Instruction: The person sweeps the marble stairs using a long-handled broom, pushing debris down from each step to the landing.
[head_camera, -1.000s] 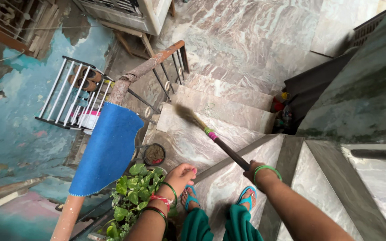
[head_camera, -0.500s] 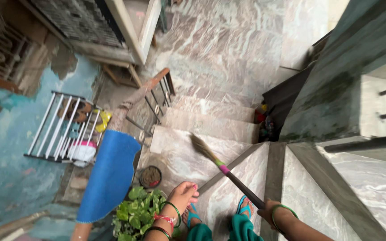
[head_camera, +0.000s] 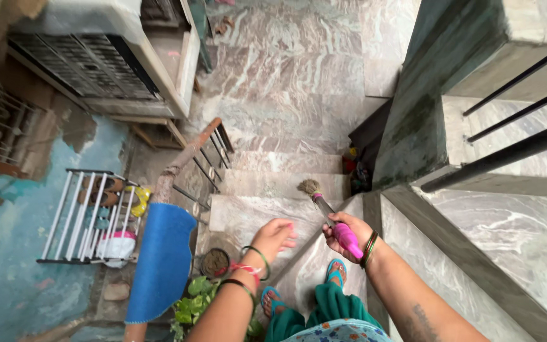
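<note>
Right hand (head_camera: 343, 231) grips broom (head_camera: 324, 206) — pink-handled.

Count taken from the head view. Hands: two, the left hand (head_camera: 275, 235) loosely curled and free, the right hand (head_camera: 343, 231) closed around a handle. Brooms: one broom (head_camera: 324, 212), with a pink grip end and a single bristle head. Sandals worn: two turquoise sandals (head_camera: 335, 271), one on each foot. Bangles: green ones on both wrists, exact number not legible. Marble stair treads (head_camera: 267, 212) visible below the feet: three, possibly four. Blue mats (head_camera: 163, 261) draped over the railing: one. Handrails (head_camera: 188, 155): one, rusted. White shoe racks (head_camera: 90, 215): one. Potted leafy plants (head_camera: 194, 301): one. Small round soil-filled pots (head_camera: 215, 261): one.
</note>
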